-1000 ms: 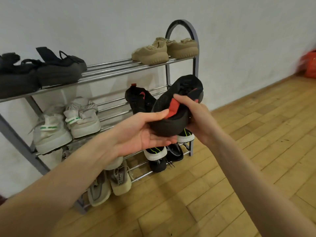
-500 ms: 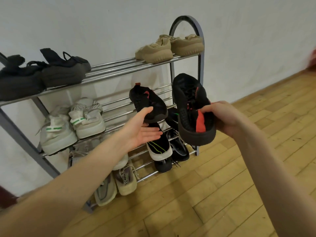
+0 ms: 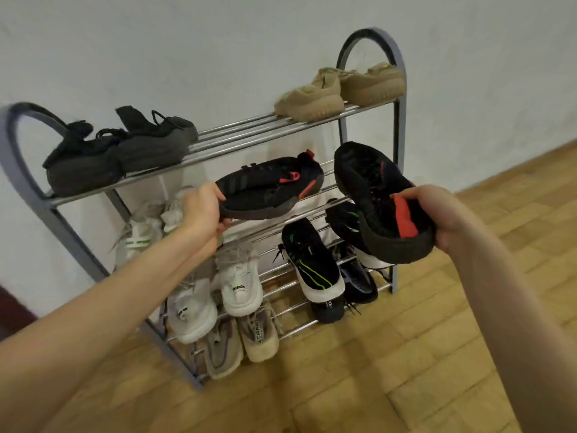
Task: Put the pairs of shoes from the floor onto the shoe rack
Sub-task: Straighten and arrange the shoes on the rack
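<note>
Holding the heel of a black shoe with a red heel patch (image 3: pixel 384 201), the right hand (image 3: pixel 437 217) grips it at the right of the frame, the fingers curled over the back rim and the thumb side under the sole. This shoe hangs in the air in front of the right end of the shoe rack (image 3: pixel 396 126), the toe pointing up toward the second shelf, and it does not yet touch the bars.

The left hand (image 3: pixel 203 214), at the middle of the frame, is closed around the toe end of the second black shoe (image 3: pixel 268 189). This one lies across the bars of the second shelf with its heel to the right, so it seems already supported by the rack.

I judge both shoes to be light and soft: the upper looks like knit cloth, and the collar folds under the fingers. The sole is thicker and stiffer, so the heel, where sole and upper meet, is the safer place to hold. The cloth is not slippery. The shelf is only thin round bars, so a shoe set down crooked may tip or slide between them.
</note>
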`<action>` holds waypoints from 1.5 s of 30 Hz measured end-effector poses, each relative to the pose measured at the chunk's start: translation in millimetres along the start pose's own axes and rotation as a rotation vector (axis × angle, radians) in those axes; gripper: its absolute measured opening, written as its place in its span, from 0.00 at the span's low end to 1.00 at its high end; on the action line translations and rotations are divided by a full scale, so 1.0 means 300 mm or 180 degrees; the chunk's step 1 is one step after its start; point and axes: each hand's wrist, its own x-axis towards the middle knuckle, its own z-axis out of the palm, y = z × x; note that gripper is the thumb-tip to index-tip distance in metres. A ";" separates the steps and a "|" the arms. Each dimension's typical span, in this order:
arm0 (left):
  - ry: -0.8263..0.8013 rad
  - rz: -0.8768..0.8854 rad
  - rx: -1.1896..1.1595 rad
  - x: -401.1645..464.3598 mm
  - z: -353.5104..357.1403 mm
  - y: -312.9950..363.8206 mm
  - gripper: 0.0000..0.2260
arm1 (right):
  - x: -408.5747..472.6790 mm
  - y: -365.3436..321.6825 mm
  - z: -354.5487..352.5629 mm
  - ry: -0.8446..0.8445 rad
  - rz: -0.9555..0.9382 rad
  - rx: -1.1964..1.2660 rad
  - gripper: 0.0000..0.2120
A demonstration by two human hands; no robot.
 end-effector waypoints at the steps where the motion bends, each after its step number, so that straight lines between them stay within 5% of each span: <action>1: 0.0075 -0.0013 -0.0028 0.004 -0.014 0.006 0.07 | 0.007 0.001 0.006 0.0022 -0.0001 0.0149 0.08; 15: -0.0215 -0.0421 -0.0335 0.117 0.006 -0.004 0.09 | 0.032 -0.001 0.017 0.0179 -0.0034 0.0501 0.08; 22: 0.0427 0.0435 0.0663 0.137 0.065 -0.064 0.08 | 0.034 0.008 0.013 0.0119 0.0055 0.0335 0.08; 30: -0.0168 0.0669 0.1610 -0.030 0.163 -0.137 0.02 | 0.045 0.013 0.004 0.0068 0.0008 0.0326 0.07; 32: -0.0108 0.0669 0.1553 -0.055 0.191 -0.158 0.13 | 0.050 0.015 -0.007 0.0066 -0.0005 0.0328 0.07; 35: -0.0488 0.0033 0.0505 -0.069 0.251 -0.149 0.09 | 0.048 0.014 -0.033 0.0031 -0.0046 0.0413 0.08; 37: -0.1029 -0.1014 -0.0447 -0.063 0.299 -0.117 0.15 | 0.041 0.010 -0.054 -0.0026 -0.0107 0.0427 0.08; 40: -0.1101 -0.1862 -0.1331 -0.023 0.363 -0.092 0.22 | 0.022 0.004 -0.079 -0.0122 -0.0193 0.0502 0.08; 45: -0.0607 -0.2128 -0.1163 0.022 0.417 -0.053 0.13 | 0.018 0.015 -0.125 -0.0131 -0.0135 0.0381 0.08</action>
